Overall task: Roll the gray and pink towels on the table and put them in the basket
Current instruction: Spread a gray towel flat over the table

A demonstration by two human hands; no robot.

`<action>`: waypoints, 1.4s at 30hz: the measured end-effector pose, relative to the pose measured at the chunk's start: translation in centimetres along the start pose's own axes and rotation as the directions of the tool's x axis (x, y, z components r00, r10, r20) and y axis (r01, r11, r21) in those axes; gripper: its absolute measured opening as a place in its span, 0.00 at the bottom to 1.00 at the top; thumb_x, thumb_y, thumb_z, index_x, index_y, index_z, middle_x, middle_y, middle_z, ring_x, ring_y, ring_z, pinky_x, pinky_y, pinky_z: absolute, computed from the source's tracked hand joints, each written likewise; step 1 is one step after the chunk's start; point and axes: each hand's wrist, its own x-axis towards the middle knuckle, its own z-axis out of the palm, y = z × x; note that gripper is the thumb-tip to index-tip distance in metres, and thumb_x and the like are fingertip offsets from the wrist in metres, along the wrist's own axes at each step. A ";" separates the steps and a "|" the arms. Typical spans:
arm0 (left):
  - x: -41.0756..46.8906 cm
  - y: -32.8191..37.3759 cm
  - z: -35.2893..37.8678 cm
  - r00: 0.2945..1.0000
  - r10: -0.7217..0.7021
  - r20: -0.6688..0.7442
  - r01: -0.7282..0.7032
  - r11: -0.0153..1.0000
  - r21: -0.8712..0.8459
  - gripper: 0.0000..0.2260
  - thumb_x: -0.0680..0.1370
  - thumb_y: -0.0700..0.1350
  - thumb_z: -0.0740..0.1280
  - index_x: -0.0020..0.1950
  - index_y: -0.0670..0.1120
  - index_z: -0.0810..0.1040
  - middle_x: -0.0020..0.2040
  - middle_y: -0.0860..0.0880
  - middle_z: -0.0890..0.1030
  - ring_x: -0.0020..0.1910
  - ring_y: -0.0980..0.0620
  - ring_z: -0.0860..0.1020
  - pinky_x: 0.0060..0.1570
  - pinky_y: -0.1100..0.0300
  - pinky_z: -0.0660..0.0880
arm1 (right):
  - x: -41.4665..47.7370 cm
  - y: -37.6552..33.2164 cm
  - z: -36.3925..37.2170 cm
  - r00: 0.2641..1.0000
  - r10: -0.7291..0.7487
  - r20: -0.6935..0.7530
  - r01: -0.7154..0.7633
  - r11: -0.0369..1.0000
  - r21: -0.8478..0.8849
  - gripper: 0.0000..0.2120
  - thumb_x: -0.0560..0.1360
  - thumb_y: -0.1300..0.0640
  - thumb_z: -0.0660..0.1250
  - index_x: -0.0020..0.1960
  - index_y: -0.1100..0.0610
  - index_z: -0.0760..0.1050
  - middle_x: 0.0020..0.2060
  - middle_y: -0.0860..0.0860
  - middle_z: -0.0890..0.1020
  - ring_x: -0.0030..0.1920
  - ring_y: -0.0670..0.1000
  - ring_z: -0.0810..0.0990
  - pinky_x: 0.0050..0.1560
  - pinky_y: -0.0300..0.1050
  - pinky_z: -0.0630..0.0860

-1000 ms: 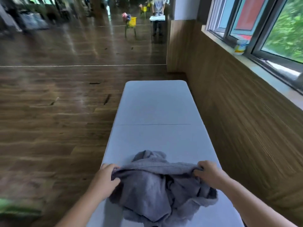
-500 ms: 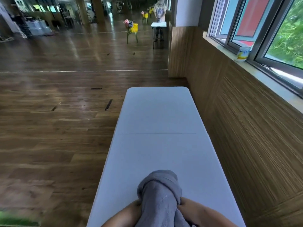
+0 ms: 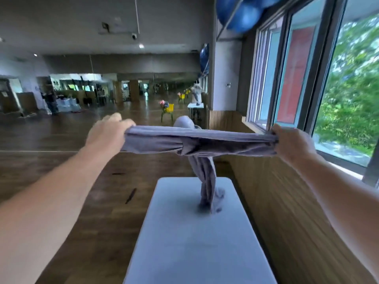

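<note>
Both arms reach out in front, with the gray towel (image 3: 196, 142) stretched taut between them above the worktop (image 3: 184, 249). The left hand (image 3: 106, 132) has its grip pinched on one end, the right hand (image 3: 291, 142) on the other. A twisted tail hangs from the middle and touches the worktop. I'd call this early: nothing is rolled yet, and neither pink towel nor basket is in sight

Wall (image 3: 287, 212) flanks the table (image 3: 194, 253) on the right; open floor (image 3: 98, 201) lies left.
</note>
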 end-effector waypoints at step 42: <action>-66.4 -2.3 9.2 0.617 -0.120 0.778 0.283 0.956 -0.077 0.32 0.48 0.36 0.79 0.39 0.54 0.62 0.37 0.54 0.66 0.37 0.52 0.70 0.27 0.59 0.64 | -62.4 15.2 6.1 0.550 -0.321 0.771 0.191 0.947 0.258 0.31 0.46 0.47 0.77 0.40 0.46 0.61 0.37 0.45 0.64 0.37 0.50 0.66 0.36 0.45 0.68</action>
